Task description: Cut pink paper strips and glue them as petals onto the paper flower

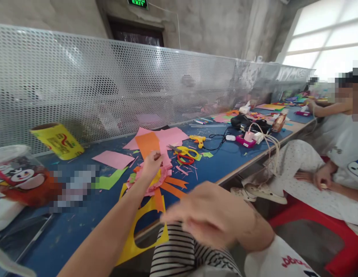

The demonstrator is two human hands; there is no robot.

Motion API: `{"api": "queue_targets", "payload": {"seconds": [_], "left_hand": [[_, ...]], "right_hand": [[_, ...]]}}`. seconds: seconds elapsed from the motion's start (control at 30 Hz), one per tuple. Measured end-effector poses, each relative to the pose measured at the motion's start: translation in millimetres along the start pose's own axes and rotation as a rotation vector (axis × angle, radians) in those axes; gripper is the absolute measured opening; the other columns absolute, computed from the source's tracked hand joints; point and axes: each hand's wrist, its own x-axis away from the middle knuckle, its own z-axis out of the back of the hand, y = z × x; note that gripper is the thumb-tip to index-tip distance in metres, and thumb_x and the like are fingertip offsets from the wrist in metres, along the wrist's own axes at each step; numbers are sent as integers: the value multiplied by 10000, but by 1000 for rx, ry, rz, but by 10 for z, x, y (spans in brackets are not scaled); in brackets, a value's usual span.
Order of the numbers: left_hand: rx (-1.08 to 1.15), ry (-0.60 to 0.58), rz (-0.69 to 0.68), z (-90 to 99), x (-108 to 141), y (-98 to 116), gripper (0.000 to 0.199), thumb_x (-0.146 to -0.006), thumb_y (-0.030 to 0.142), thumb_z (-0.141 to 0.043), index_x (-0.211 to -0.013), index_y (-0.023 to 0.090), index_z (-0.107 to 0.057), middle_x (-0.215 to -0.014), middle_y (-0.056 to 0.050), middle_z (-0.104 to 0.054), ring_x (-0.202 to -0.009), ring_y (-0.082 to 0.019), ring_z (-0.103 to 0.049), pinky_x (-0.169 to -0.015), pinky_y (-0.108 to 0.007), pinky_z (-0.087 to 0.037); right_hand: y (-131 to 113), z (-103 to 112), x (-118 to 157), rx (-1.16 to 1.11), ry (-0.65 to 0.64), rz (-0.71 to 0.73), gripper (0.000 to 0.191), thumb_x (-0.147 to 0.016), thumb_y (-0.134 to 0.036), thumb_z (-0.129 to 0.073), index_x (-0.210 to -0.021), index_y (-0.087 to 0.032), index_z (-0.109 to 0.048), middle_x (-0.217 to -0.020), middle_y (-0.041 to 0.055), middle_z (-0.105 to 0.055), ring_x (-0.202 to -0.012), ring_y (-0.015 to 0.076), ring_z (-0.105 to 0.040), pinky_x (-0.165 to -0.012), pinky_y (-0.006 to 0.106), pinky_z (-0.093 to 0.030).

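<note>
My left hand reaches over a ruffled pink paper craft with yellow at its middle. Its fingertips are pinched together; whatever they hold, if anything, is too small to make out. Smeared by motion, my right hand hangs nearer to me, above my striped lap, and its finger state does not show clearly. Orange paper strips spread beside the craft. A cut-out yellow sheet overhangs the table edge. Just beyond my left hand lie scissors with yellow and red handles and an orange paper sheet.
Pink paper, green paper and a yellow glue gun lie on the blue table. A tilted yellow tube and a clear tub stand left. A purple power strip has cables. Another person sits right.
</note>
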Motion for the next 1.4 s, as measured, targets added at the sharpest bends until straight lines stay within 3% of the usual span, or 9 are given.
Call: {"api": "queue_targets", "payload": {"seconds": [0.13,0.27,0.47,0.57,0.73,0.97,1.07,1.2,1.4], "left_hand": [[-17,-26,-5,-2,-4,25,227,-647,378,-595,-652,164,-520,-551,22,-510,-508,-111,-481,-501,-228,-401],[-10,-34,4,-13,-6,6,235,-645,384,-599,-677,161,-537,-576,7,-546,-536,-126,-514,-519,-235,-423],[-22,8,10,47,-64,-56,254,-675,401,-583,-748,158,-568,-648,-15,-603,-593,-142,-555,-554,-244,-450],[-24,65,0,67,-96,-81,245,-655,391,-595,-720,157,-565,-620,-6,-589,-583,-139,-548,-559,-244,-447],[-44,51,-15,50,-91,-82,238,-643,383,-593,-714,156,-580,-644,-10,-600,-599,-136,-547,-553,-235,-431],[-63,15,-38,38,-93,-100,230,-628,377,-599,-712,165,-568,-622,-2,-577,-543,-122,-511,-521,-229,-416],[-70,17,-33,52,-100,-107,230,-627,386,-595,-700,171,-556,-620,-2,-576,-562,-131,-531,-530,-231,-427],[-89,20,-9,60,-94,-81,239,-624,391,-594,-707,170,-559,-628,-3,-581,-564,-133,-532,-529,-230,-430],[-60,12,-10,41,-111,-116,269,-587,420,-640,-644,170,-559,-594,-3,-575,-573,-143,-541,-541,-240,-439]], "right_hand": [[699,-539,-182,-5,83,-326,243,-870,-139,-408,-949,-195,-631,-891,34,-693,-798,119,-628,-692,221,-431],[915,-913,45,-68,121,-520,201,-844,-160,-459,-931,-203,-635,-884,26,-692,-794,144,-625,-702,238,-420],[1110,-730,-125,-154,104,-631,212,-847,-196,-440,-827,-179,-650,-721,19,-664,-620,113,-579,-595,212,-396],[1639,-521,-449,87,135,-809,240,-844,-226,-439,-861,-130,-657,-811,100,-673,-729,172,-615,-676,259,-430],[2484,-459,-780,263,-38,-1237,447,-756,-299,-587,-1105,-21,-601,-1133,263,-581,-1041,291,-580,-821,323,-448],[2644,-741,-630,274,-99,-1256,424,-807,-396,-471,-1105,-140,-632,-1121,141,-638,-1032,250,-599,-833,313,-466],[2644,-747,-622,268,-158,-1199,393,-755,-408,-540,-1015,-146,-676,-1082,139,-657,-1032,271,-598,-847,322,-461],[2679,-697,-591,199,-90,-1181,373,-754,-375,-543,-1015,-143,-675,-1087,155,-652,-1051,282,-589,-869,344,-455],[2763,-678,-550,-75,39,-1155,424,-796,-163,-385,-1166,-180,-592,-809,68,-698,-642,179,-663,-627,273,-508]]}}
